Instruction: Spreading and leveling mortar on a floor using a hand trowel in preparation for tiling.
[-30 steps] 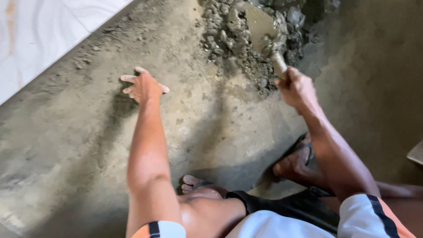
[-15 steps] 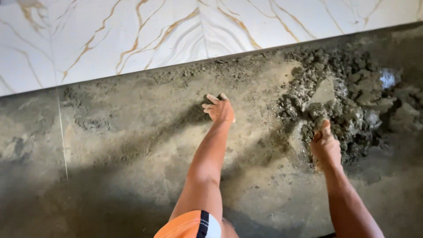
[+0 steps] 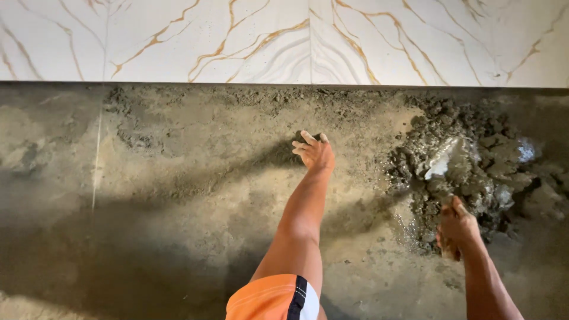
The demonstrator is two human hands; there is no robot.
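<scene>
Down on the bare screed floor (image 3: 195, 237), my left hand (image 3: 315, 153) is planted flat, fingers spread apart and pressing into the sandy grey surface, with nothing held in it. Its arm runs back toward me, an orange sleeve (image 3: 272, 299) with a dark and white stripe showing at the near edge. Off to the right, my right hand (image 3: 457, 232) is clamped around the handle of a trowel (image 3: 446, 166), fingers wrapped tight together. The trowel's blade points away from me and is dug into a pile of wet mortar (image 3: 474, 172), its pale metal face partly smeared and half buried. That lumpy grey heap sits on the right side of the floor, well apart from my left hand, with a glint of wetness on its far right. Along the far edge runs a row of white marble-look tiles (image 3: 284, 38) with gold veins, meeting the screed in a straight line.
</scene>
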